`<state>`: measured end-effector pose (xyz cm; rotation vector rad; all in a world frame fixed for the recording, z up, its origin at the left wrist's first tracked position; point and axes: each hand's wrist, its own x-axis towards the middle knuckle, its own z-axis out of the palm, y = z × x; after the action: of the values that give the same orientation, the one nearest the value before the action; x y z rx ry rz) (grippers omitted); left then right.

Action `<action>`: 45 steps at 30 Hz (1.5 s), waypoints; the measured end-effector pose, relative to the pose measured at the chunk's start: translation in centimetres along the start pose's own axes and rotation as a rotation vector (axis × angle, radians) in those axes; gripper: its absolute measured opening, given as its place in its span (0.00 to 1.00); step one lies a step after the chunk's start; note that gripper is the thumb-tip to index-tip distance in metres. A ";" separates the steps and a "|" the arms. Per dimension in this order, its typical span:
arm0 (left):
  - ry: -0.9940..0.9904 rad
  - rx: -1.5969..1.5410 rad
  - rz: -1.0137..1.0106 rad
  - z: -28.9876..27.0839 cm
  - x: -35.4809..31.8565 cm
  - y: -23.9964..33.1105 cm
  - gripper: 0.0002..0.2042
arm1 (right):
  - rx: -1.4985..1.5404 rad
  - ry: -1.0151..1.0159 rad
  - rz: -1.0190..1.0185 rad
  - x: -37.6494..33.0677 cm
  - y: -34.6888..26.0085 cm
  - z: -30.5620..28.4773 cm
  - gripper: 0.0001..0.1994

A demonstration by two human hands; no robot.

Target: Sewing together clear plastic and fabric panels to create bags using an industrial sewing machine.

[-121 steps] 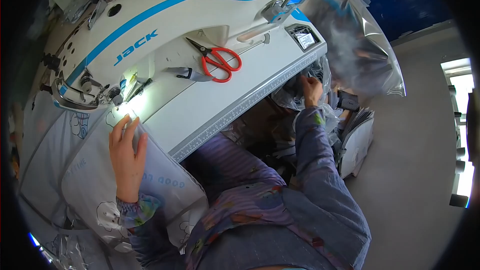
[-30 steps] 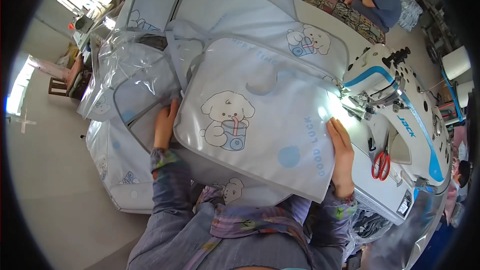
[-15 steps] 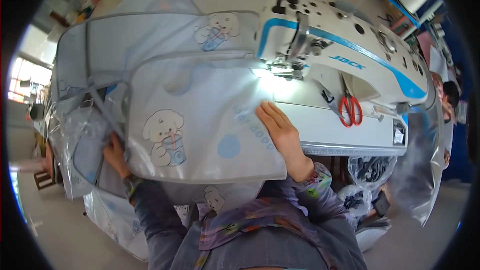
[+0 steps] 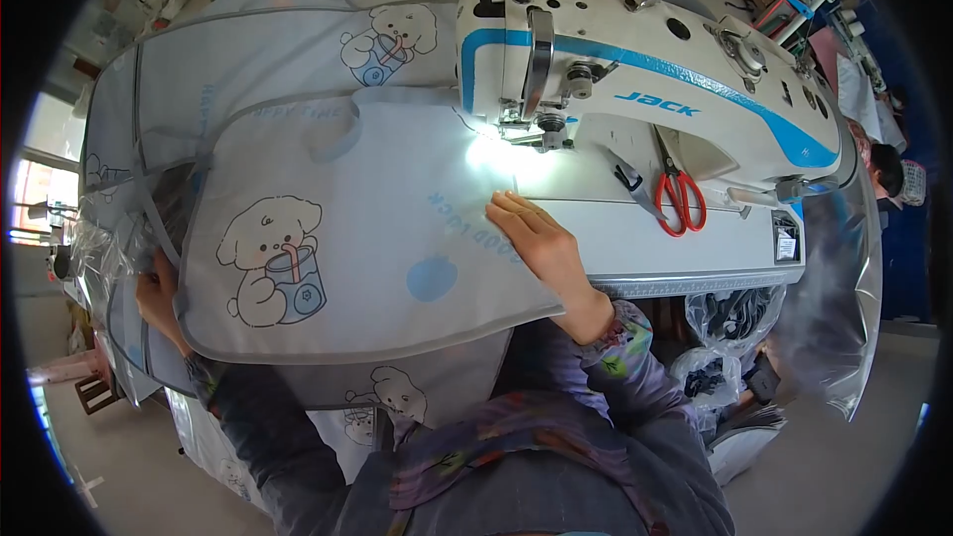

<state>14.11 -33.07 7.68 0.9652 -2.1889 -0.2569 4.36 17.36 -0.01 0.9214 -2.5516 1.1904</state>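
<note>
A pale blue fabric panel (image 4: 367,228) with a cartoon dog print and grey edging lies across the sewing table, its right corner under the lit needle of a white and blue sewing machine (image 4: 635,89). My right hand (image 4: 541,243) rests flat on the panel's right edge, fingers pointing at the needle. My left hand (image 4: 159,303) grips the panel's left edge, partly hidden beneath the fabric.
Red-handled scissors (image 4: 678,199) lie on the machine bed to the right. More dog-print panels (image 4: 288,50) are stacked at the back left and hang below the table. Clear plastic bags (image 4: 814,318) sit at the right. Another person (image 4: 886,171) is at the far right.
The view has swung from the pile at my left back to the machine. The panel has been carried onto the bed under the needle, and my right hand now lies flat on it.
</note>
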 end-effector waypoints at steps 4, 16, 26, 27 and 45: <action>-0.045 0.071 0.004 1.2 1.6 0.1 0.27 | -0.019 -0.032 -0.017 -0.1 -1.0 -0.3 0.23; 0.044 -0.082 0.068 4.3 5.6 2.5 0.27 | -0.082 0.038 0.028 -0.6 -1.9 0.6 0.28; 0.084 0.077 0.142 5.4 8.0 2.9 0.32 | -0.188 0.039 0.006 0.4 -1.4 1.3 0.21; 0.092 0.083 0.153 5.8 8.2 2.6 0.32 | -0.212 0.066 0.016 0.5 -1.3 1.4 0.21; 0.017 -0.360 1.180 14.7 -0.8 30.5 0.15 | -0.382 -0.004 -0.027 1.9 -1.3 2.3 0.21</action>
<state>-12.77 -12.69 10.03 -0.5627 -2.2072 -0.0570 3.89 14.12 0.06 0.8598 -2.6264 0.6561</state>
